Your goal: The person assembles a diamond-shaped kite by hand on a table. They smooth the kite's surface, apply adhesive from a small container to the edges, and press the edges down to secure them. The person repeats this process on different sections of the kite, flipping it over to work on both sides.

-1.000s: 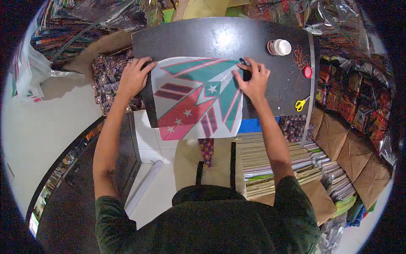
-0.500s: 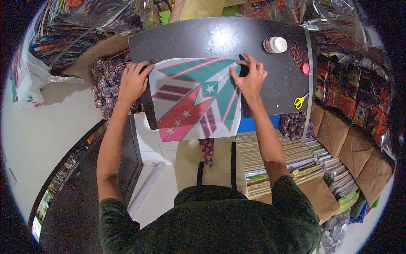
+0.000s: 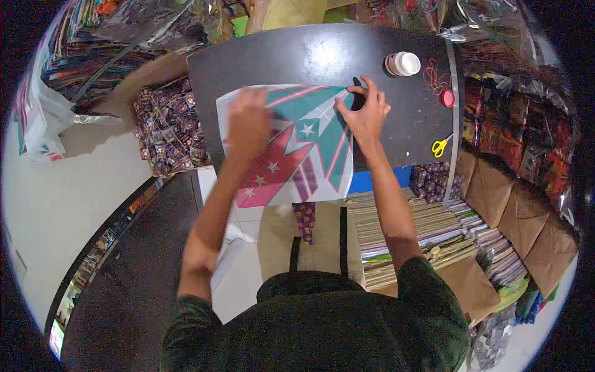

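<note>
A thin printed sheet (image 3: 308, 131) in white, green and red with pale stars lies over the dark table, its lower edge reaching past the near side. At the sheet's upper right corner is my right hand (image 3: 365, 115), thumb and fingertips bent down to hold it there. My left hand (image 3: 249, 124) is over the left part of the sheet and smeared by motion. Its fingers cannot be made out, nor whether it touches the sheet.
On the right of the dark table (image 3: 279, 59) stand a white jar (image 3: 403, 64), a red lid (image 3: 447, 98), tangled red string (image 3: 436, 79) and yellow scissors (image 3: 440, 147). Bundled small printed packets (image 3: 170, 127) sit at the left. Flat stacks (image 3: 403, 229) lie below the table's near right.
My left hand has left the sheet's upper left corner and moved right over its printed area. My right hand stays at the upper right corner, and the sheet lies almost unchanged.
</note>
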Demonstrator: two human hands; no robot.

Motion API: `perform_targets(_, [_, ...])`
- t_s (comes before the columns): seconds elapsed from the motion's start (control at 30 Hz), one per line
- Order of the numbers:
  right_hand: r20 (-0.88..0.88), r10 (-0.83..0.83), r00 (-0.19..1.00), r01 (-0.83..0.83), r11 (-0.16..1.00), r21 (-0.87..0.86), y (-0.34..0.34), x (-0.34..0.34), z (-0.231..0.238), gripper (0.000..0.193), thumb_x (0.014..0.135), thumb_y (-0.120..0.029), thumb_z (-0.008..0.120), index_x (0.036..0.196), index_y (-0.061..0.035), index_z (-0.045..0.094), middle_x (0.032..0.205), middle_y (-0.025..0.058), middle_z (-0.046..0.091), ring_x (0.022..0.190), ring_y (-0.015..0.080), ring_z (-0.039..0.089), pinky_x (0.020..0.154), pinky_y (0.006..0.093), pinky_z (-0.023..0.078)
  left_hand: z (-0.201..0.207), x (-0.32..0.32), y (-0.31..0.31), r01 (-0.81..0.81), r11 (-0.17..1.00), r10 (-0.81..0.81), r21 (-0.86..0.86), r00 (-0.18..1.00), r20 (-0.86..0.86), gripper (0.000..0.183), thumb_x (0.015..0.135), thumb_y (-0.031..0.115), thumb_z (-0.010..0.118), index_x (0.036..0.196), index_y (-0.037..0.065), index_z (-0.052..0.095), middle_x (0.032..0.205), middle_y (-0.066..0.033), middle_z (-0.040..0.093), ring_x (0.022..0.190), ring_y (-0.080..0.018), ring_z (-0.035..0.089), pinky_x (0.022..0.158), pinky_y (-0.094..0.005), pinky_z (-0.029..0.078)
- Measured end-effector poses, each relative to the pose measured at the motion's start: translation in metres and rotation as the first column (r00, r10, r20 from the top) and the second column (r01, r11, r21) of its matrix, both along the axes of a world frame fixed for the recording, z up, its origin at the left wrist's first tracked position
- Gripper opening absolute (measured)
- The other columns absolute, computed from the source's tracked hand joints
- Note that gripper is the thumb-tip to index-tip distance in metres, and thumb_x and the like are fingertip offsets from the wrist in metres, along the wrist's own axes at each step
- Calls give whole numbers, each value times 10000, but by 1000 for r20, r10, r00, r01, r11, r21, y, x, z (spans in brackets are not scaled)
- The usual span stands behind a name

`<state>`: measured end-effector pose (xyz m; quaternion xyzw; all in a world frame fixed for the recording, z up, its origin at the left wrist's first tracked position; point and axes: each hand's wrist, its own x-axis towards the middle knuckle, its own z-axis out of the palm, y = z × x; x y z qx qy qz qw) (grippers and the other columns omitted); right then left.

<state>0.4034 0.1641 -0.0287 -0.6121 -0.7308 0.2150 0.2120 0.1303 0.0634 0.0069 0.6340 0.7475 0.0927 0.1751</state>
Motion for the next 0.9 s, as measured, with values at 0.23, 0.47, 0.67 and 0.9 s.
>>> perform_targets(0.23, [-20, 7, 1000, -7, 1000, 0, 3, 0, -1, 889, 720, -388, 875, 1491, -149, 502, 1124, -79, 771, 1158, 258, 584, 1021, 505, 340, -24, 125, 22, 314, 948, -308, 49, 945, -108, 791, 1003, 449, 589, 1639, 60, 322, 1742, -90, 237, 1611, -301, 199, 1269, -630, 153])
perform_targets(0.47, [-52, 15, 999, -17, 999, -45, 5, 2, 2, 902, 722, -384, 863, 1508, -149, 487, 1130, -76, 762, 1198, 282, 572, 1035, 536, 331, -26, 108, 24, 192, 981, -192, 34, 981, -16, 885, 974, 535, 617, 1650, 63, 297, 1740, -104, 246, 1611, -314, 204, 1253, -669, 152])
perform_targets(0.67, [-44, 12, 999, -16, 995, -99, 5, 1, 9, 907, 719, -378, 855, 1515, -157, 481, 1162, -66, 752, 1239, 286, 546, 1058, 547, 317, -29, 41, 13, -39, 995, 61, 90, 965, -255, 911, 969, 591, 591, 1647, 55, 305, 1724, -122, 288, 1591, -350, 254, 1237, -683, 173])
perform_targets(0.9, [-39, 23, 999, -25, 999, -39, 2, 0, 5, 905, 716, -378, 859, 1510, -155, 488, 1160, -65, 749, 1218, 279, 554, 1053, 541, 312, -25, 41, 10, 150, 982, -138, 116, 985, -104, 898, 968, 528, 624, 1645, 36, 298, 1728, -147, 268, 1594, -365, 242, 1241, -669, 179])
